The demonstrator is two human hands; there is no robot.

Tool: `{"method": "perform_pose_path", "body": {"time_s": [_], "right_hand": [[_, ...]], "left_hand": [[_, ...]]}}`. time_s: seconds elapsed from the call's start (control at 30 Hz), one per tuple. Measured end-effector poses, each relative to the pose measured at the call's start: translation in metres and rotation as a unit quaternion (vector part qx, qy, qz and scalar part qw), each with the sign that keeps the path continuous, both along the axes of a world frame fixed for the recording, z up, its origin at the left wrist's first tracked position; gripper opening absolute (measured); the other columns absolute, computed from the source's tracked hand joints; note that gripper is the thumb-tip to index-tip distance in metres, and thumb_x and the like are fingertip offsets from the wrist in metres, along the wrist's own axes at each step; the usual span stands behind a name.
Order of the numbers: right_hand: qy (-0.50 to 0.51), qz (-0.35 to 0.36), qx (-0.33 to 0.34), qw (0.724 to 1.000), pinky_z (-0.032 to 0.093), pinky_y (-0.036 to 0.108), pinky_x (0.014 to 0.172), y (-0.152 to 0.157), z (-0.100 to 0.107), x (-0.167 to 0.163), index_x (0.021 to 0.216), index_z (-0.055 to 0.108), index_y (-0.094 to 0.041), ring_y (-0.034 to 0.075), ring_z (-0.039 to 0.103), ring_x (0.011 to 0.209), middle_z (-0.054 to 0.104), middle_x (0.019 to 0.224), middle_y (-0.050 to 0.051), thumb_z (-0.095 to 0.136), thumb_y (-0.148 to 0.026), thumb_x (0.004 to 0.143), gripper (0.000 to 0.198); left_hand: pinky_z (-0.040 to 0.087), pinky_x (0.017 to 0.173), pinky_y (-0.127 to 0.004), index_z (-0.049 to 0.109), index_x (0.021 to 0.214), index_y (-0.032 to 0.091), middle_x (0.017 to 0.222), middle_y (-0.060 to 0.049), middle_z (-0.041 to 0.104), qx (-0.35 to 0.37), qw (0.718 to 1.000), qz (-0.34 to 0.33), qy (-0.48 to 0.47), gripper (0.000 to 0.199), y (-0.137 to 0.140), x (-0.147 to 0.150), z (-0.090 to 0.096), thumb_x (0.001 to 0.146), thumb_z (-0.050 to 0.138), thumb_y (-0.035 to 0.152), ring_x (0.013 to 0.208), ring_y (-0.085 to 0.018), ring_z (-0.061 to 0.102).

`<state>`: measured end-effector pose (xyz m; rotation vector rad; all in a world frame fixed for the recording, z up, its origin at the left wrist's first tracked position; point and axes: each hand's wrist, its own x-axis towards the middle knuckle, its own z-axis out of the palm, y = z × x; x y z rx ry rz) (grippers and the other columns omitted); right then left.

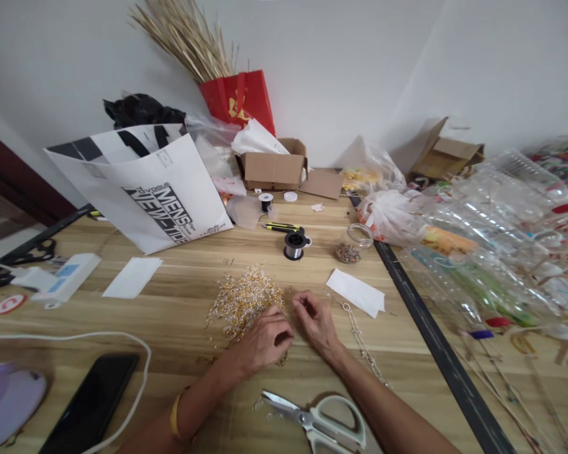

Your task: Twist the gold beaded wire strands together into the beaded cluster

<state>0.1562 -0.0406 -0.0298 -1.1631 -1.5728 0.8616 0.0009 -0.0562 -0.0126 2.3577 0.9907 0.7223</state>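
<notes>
While the left hand (267, 337) hovers over the near right edge of a pile of small gold and clear beads (246, 293) on the tabletop (407, 359), the right hand (316, 323) is just beside it. Both hands' fingers are curled narrow; whether they pinch anything, I cannot tell. A beaded chain (358, 337) lies right of the right hand, scissors (305, 419) nearer the camera.

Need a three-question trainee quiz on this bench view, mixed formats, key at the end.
1. True or false: the right hand grips the scissors.
2. What lies just right of the right hand? A) phone B) thin chain C) power strip
3. Which hand overlaps the gold-and-clear pile in view?

Key:
1. False; the scissors lie on the table, apart from the right hand.
2. B, thin chain.
3. Left hand.
</notes>
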Motion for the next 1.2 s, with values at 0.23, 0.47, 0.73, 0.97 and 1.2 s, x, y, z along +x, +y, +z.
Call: {"method": "perform_pose_path", "body": {"time_s": [0.23, 0.47, 0.73, 0.97, 1.2], "right_hand": [[-0.002, -0.005, -0.003, 1.000, 0.037, 0.021, 0.050, 0.000, 0.000, 0.000, 0.077, 0.056, -0.016, 0.011, 0.048, 0.054, 0.055, 0.063, -0.001, 0.048, -0.029, 0.084, 0.016], [-0.001, -0.015, -0.001, 1.000, 0.038, 0.022, 0.050, 0.001, -0.001, 0.000, 0.079, 0.056, -0.017, 0.012, 0.050, 0.054, 0.057, 0.066, 0.000, 0.047, -0.029, 0.085, 0.016], [0.007, -0.040, -0.008, 0.999, 0.039, 0.023, 0.051, 0.003, -0.005, 0.001, 0.080, 0.054, -0.017, 0.012, 0.049, 0.054, 0.053, 0.064, 0.000, 0.045, -0.031, 0.086, 0.018], [0.012, -0.045, -0.009, 0.999, 0.040, 0.023, 0.052, 0.004, -0.006, 0.002, 0.081, 0.054, -0.017, 0.013, 0.049, 0.056, 0.053, 0.065, 0.000, 0.045, -0.031, 0.085, 0.017], [0.025, -0.044, -0.008, 0.999, 0.041, 0.023, 0.052, 0.005, -0.006, 0.002, 0.081, 0.057, -0.017, 0.013, 0.051, 0.057, 0.056, 0.066, 0.001, 0.046, -0.032, 0.084, 0.019]], "left_hand": [[0.041, 0.066, -0.023, 0.064, 0.067, 0.017, 0.067, -0.001, 0.061, -0.027, 0.999, 0.012, -0.013, 0.012, 0.001, -0.001, -0.004, 0.072, 0.059, 0.007, 0.072, -0.015, 0.053], [0.042, 0.062, -0.019, 0.066, 0.072, 0.016, 0.070, 0.000, 0.064, -0.130, 0.990, 0.048, -0.009, 0.014, 0.000, -0.001, 0.007, 0.067, 0.060, 0.004, 0.065, -0.011, 0.055], [0.044, 0.062, -0.018, 0.066, 0.079, 0.014, 0.074, -0.001, 0.065, -0.166, 0.985, 0.033, -0.028, 0.021, 0.002, -0.001, 0.005, 0.068, 0.055, 0.000, 0.065, -0.010, 0.056], [0.044, 0.061, -0.018, 0.066, 0.079, 0.014, 0.073, -0.001, 0.065, -0.178, 0.983, 0.038, -0.036, 0.022, 0.003, -0.001, 0.001, 0.066, 0.055, 0.000, 0.063, -0.010, 0.056], [0.046, 0.063, -0.019, 0.066, 0.078, 0.015, 0.074, -0.001, 0.066, -0.199, 0.977, 0.061, -0.050, 0.019, 0.002, -0.001, 0.000, 0.066, 0.058, 0.003, 0.065, -0.011, 0.059]]}}
